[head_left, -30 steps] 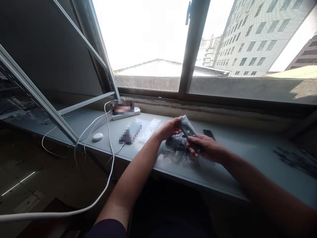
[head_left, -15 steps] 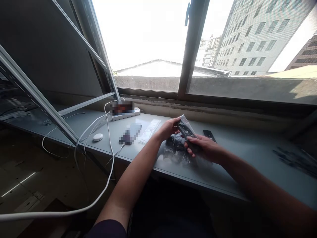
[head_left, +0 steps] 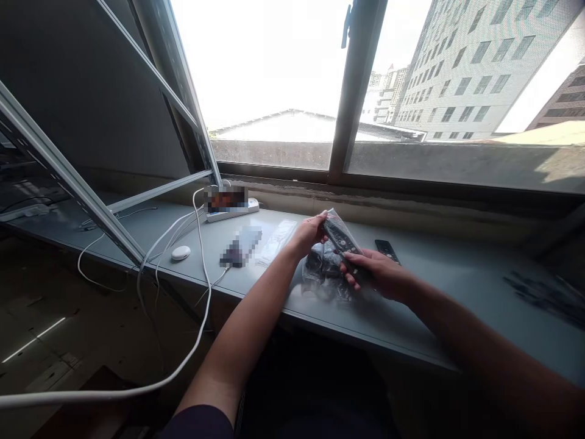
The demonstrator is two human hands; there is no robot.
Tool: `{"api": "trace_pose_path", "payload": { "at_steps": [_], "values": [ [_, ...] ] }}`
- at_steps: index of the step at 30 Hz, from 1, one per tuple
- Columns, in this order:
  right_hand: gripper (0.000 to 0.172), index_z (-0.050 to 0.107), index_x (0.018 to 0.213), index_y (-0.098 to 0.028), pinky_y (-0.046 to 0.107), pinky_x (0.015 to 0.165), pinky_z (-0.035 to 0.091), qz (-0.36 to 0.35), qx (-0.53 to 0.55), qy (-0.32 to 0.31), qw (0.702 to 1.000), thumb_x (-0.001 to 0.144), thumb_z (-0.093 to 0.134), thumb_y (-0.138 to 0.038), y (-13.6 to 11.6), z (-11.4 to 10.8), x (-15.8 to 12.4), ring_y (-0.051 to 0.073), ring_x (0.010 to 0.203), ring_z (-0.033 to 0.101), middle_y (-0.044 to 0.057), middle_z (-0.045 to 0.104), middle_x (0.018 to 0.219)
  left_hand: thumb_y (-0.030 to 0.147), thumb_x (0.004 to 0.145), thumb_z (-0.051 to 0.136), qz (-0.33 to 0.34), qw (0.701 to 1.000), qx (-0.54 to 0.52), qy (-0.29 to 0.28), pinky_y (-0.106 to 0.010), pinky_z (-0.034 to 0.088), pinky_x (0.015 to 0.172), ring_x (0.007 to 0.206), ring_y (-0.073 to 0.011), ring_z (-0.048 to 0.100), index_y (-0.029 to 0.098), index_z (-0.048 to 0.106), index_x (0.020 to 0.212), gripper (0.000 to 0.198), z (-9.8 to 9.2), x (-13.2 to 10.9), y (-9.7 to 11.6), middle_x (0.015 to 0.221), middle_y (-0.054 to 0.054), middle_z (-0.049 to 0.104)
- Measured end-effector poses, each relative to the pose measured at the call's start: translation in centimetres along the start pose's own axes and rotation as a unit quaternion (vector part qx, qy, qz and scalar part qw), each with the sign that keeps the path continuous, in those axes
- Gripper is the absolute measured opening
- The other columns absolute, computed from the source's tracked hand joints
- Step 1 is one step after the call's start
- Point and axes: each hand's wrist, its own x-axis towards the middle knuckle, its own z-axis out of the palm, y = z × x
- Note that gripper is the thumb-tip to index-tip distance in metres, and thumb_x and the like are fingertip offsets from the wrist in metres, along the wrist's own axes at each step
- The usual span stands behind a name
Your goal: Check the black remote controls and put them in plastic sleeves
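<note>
Black slim remote control [head_left: 342,241] in clear plastic wrap is gripped at its near end by right hand [head_left: 377,272]; left hand [head_left: 309,233] pinches the wrap's far end

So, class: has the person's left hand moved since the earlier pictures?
Yes, slightly: the left hand, holding the top of the bagged remote, has shifted left, toward the white power strip.

I can read no words, labels or numbers here; the marks on the remote [head_left: 342,239] are too small.
</note>
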Motion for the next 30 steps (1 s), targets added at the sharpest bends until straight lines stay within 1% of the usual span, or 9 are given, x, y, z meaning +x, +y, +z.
{"api": "trace_pose_path", "payload": {
  "at_steps": [5, 8, 11, 14, 19, 22, 24, 27, 30],
  "values": [
    [0.034, 0.074, 0.094, -0.017, 0.025, 0.055, 0.058, -0.02, 0.01, 0.012, 1.0, 0.094, 0.092, -0.046, 0.13, 0.19, 0.14, 0.014, 0.062, 0.065, 0.006, 0.075, 0.083, 0.058, 0.1, 0.075, -0.026, 1.0, 0.004, 0.007, -0.02, 0.036, 0.047, 0.055, -0.0096, 0.056, 0.016, 0.072, 0.094, 0.043, -0.1, 0.21, -0.15, 0.072, -0.002, 0.065],
    [0.036, 0.074, 0.096, -0.017, 0.024, 0.056, 0.057, -0.024, 0.014, 0.007, 1.0, 0.093, 0.092, -0.047, 0.12, 0.18, 0.1, 0.014, 0.062, 0.065, 0.005, 0.076, 0.081, 0.061, 0.099, 0.076, -0.046, 0.998, 0.034, -0.02, -0.022, 0.041, 0.049, 0.056, -0.0124, 0.061, 0.017, 0.067, 0.088, 0.046, -0.06, 0.02, -0.21, 0.071, -0.004, 0.067],
    [0.039, 0.076, 0.098, -0.015, 0.025, 0.059, 0.058, -0.013, -0.008, -0.011, 1.0, 0.097, 0.088, -0.052, 0.09, 0.02, 0.04, 0.014, 0.06, 0.067, 0.007, 0.077, 0.078, 0.059, 0.101, 0.073, -0.039, 0.997, 0.048, -0.036, -0.024, 0.041, 0.05, 0.054, -0.0133, 0.061, 0.016, 0.067, 0.086, 0.045, -0.03, -0.1, -0.27, 0.068, -0.005, 0.067],
    [0.041, 0.078, 0.1, -0.013, 0.025, 0.062, 0.058, -0.004, -0.022, -0.017, 1.0, 0.1, 0.084, -0.054, 0.12, -0.18, 0.06, 0.015, 0.059, 0.068, 0.009, 0.078, 0.076, 0.055, 0.102, 0.073, -0.029, 0.998, 0.057, -0.021, -0.025, 0.04, 0.049, 0.052, -0.0131, 0.058, 0.016, 0.066, 0.082, 0.045, 0.0, -0.1, -0.25, 0.065, -0.004, 0.065],
    [0.039, 0.079, 0.101, -0.014, 0.025, 0.063, 0.059, -0.004, -0.02, -0.016, 1.0, 0.1, 0.085, -0.052, 0.13, -0.25, 0.1, 0.015, 0.061, 0.07, 0.01, 0.08, 0.079, 0.053, 0.1, 0.076, -0.009, 0.999, 0.052, -0.008, -0.025, 0.04, 0.05, 0.05, -0.0115, 0.055, 0.017, 0.063, 0.078, 0.044, -0.02, 0.03, -0.4, 0.063, -0.003, 0.064],
    [0.038, 0.079, 0.101, -0.013, 0.025, 0.062, 0.06, -0.003, -0.019, -0.015, 1.0, 0.1, 0.085, -0.051, 0.13, -0.2, 0.07, 0.015, 0.06, 0.07, 0.01, 0.079, 0.079, 0.053, 0.099, 0.076, 0.007, 0.999, 0.044, -0.021, -0.024, 0.039, 0.049, 0.049, -0.011, 0.055, 0.016, 0.063, 0.078, 0.044, -0.13, 0.18, -0.64, 0.063, -0.003, 0.063],
    [0.036, 0.078, 0.104, -0.014, 0.025, 0.061, 0.061, -0.006, -0.009, -0.011, 1.0, 0.1, 0.085, -0.049, 0.2, -0.19, 0.1, 0.015, 0.061, 0.07, 0.009, 0.08, 0.083, 0.053, 0.099, 0.076, 0.017, 0.999, 0.037, -0.025, -0.024, 0.04, 0.049, 0.049, -0.0108, 0.056, 0.016, 0.064, 0.08, 0.044, -0.22, 0.3, -0.75, 0.064, -0.003, 0.063],
    [0.031, 0.076, 0.107, -0.016, 0.025, 0.06, 0.062, -0.022, 0.012, -0.008, 1.0, 0.098, 0.088, -0.044, 0.37, -0.17, 0.24, 0.015, 0.065, 0.07, 0.009, 0.081, 0.095, 0.056, 0.097, 0.078, 0.026, 0.999, 0.028, -0.011, -0.024, 0.041, 0.049, 0.049, -0.0102, 0.055, 0.015, 0.068, 0.085, 0.044, -0.36, 0.51, -0.8, 0.065, -0.001, 0.063],
    [0.03, 0.075, 0.105, -0.017, 0.025, 0.058, 0.062, -0.029, 0.023, -0.005, 0.999, 0.096, 0.09, -0.041, 0.47, -0.13, 0.36, 0.015, 0.068, 0.071, 0.009, 0.08, 0.099, 0.057, 0.098, 0.077, 0.03, 0.999, 0.026, 0.01, -0.023, 0.041, 0.049, 0.049, -0.0102, 0.055, 0.013, 0.074, 0.095, 0.044, -0.42, 0.63, -0.77, 0.065, -0.001, 0.063]
  ]
}}
